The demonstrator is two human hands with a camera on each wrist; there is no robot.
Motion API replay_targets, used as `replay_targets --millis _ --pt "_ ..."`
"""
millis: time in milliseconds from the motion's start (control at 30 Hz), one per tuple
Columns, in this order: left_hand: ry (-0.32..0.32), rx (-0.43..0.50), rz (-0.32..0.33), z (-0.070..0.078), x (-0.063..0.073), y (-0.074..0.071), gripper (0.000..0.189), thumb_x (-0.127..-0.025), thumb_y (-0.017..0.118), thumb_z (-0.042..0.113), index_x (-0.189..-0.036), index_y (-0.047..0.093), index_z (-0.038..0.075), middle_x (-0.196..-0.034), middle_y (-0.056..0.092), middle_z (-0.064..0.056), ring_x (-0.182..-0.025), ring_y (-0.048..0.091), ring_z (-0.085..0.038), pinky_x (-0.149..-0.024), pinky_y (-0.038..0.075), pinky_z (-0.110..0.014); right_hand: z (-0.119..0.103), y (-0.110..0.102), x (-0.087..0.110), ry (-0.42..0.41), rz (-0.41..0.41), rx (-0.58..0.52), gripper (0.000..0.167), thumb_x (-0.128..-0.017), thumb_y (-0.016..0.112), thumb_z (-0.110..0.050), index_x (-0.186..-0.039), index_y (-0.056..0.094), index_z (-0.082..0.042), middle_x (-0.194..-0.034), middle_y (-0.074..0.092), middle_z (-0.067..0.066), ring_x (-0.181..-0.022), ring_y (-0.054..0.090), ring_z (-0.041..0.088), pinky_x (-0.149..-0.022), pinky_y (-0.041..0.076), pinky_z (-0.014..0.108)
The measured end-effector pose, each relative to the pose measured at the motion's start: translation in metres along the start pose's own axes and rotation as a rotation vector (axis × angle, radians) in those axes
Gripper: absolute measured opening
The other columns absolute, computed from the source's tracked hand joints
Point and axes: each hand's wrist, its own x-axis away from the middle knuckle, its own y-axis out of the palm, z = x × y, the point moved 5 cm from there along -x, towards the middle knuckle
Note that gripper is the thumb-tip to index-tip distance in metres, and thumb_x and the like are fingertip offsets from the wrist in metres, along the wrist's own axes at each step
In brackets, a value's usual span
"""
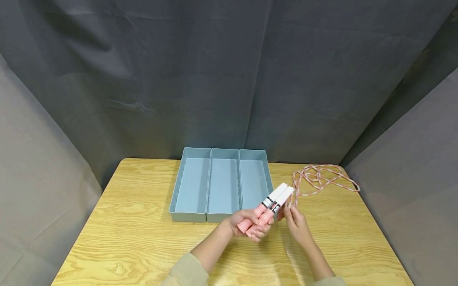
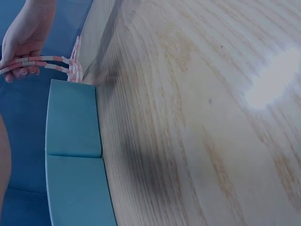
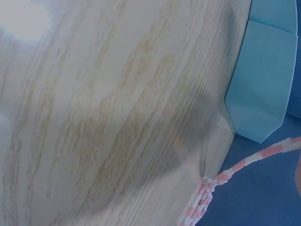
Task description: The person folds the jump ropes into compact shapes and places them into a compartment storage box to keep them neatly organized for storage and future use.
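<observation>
My left hand [image 1: 237, 221] grips two jump rope handles [image 1: 265, 217] side by side, pink at the grip with white ends pointing up and right. Close by those white ends, my right hand [image 1: 297, 225] pinches the pink-and-white beaded rope [image 1: 307, 194]. Two strands of the rope [image 2: 47, 58] cross the right hand's fingers [image 2: 21, 73] in the left wrist view. The rest of the rope lies in loose loops at the table's back right. In the right wrist view a length of rope [image 3: 244, 162] rises from the bundle on the table.
Three long blue-grey trays [image 1: 189, 217] stand side by side on the wooden table [image 1: 132, 222], just left of and behind the hands. A dark curtain [image 1: 214, 79] hangs behind the table, with pale panels [image 1: 411, 178] at both sides.
</observation>
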Motion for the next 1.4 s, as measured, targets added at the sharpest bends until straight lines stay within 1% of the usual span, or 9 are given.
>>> replay_targets --millis 133,233,500,600,767,967,1133,1267,1400 --pt "0.027 -0.007 0.011 0.004 0.002 -0.002 0.031 -0.07 0.03 0.008 -0.098 0.041 0.014 -0.067 0.037 0.005 -0.053 0.035 -0.003 -0.048 0.026 -0.015 -0.001 0.002 0.001 -0.005 -0.028 -0.016 0.019 -0.085 0.037 0.022 -0.081 0.053 0.015 -0.062 0.054 0.022 -0.057 0.055 0.023 -0.06 0.046 0.015" --pt "0.041 -0.012 0.022 0.007 0.004 -0.003 0.032 -0.07 0.026 0.007 -0.099 0.041 0.014 -0.067 0.038 0.005 -0.053 0.035 -0.003 -0.048 0.027 -0.015 -0.002 0.005 0.002 -0.015 -0.068 -0.05 0.018 -0.085 0.036 0.023 -0.084 0.053 0.016 -0.061 0.054 0.022 -0.057 0.055 0.017 -0.058 0.046 0.015" --pt "0.066 -0.018 0.026 0.014 0.008 -0.005 0.029 -0.072 0.049 0.016 -0.1 0.041 0.014 -0.066 0.036 0.005 -0.052 0.033 -0.004 -0.049 0.028 -0.015 -0.004 0.012 0.003 -0.03 -0.14 -0.093 0.021 -0.085 0.035 0.023 -0.086 0.052 0.012 -0.061 0.053 0.022 -0.058 0.055 0.007 -0.055 0.047 0.016" --pt "0.077 -0.017 0.031 0.016 0.01 -0.007 0.032 -0.071 0.055 0.019 -0.1 0.04 0.014 -0.066 0.035 0.005 -0.053 0.033 -0.004 -0.049 0.028 -0.015 -0.004 0.014 0.004 -0.004 -0.149 -0.092 0.019 -0.087 0.035 0.021 -0.086 0.052 0.013 -0.062 0.054 0.021 -0.057 0.055 0.01 -0.055 0.047 0.017" --pt "0.08 -0.006 0.051 0.017 0.014 -0.01 0.031 -0.072 0.052 0.017 -0.1 0.04 0.013 -0.067 0.035 0.005 -0.053 0.033 -0.004 -0.05 0.029 -0.015 -0.004 0.018 0.004 0.04 -0.181 -0.105 0.018 -0.089 0.033 0.019 -0.088 0.051 0.016 -0.063 0.054 0.022 -0.055 0.055 0.025 -0.054 0.047 0.019" --pt "0.084 -0.012 0.081 0.017 0.017 -0.013 0.028 -0.073 0.048 0.015 -0.1 0.04 0.012 -0.068 0.036 0.004 -0.054 0.034 -0.004 -0.051 0.03 -0.015 -0.005 0.023 0.005 0.089 -0.227 -0.096 0.018 -0.091 0.033 0.015 -0.09 0.051 0.017 -0.065 0.056 0.023 -0.055 0.056 0.018 -0.053 0.049 0.024" --pt "0.11 -0.007 0.107 0.019 0.019 -0.017 0.028 -0.073 0.046 0.013 -0.1 0.04 0.012 -0.067 0.035 0.004 -0.054 0.034 -0.005 -0.051 0.03 -0.015 -0.006 0.027 0.008 0.128 -0.27 -0.103 0.02 -0.093 0.032 0.012 -0.093 0.052 0.015 -0.066 0.057 0.023 -0.056 0.055 0.029 -0.054 0.05 0.025" --pt "0.135 0.015 0.108 0.024 0.022 -0.019 0.029 -0.073 0.048 0.013 -0.1 0.039 0.012 -0.067 0.034 0.005 -0.053 0.032 -0.004 -0.05 0.029 -0.014 -0.006 0.031 0.01 0.143 -0.308 -0.127 0.02 -0.093 0.032 0.012 -0.093 0.052 0.012 -0.065 0.056 0.024 -0.055 0.056 0.02 -0.051 0.05 0.027" --pt "0.155 0.024 0.109 0.029 0.025 -0.022 0.029 -0.073 0.049 0.014 -0.1 0.039 0.012 -0.067 0.034 0.005 -0.053 0.033 -0.003 -0.05 0.028 -0.014 -0.005 0.035 0.012 0.156 -0.334 -0.141 0.02 -0.093 0.032 0.011 -0.093 0.052 0.014 -0.066 0.056 0.024 -0.054 0.056 0.027 -0.05 0.05 0.027"
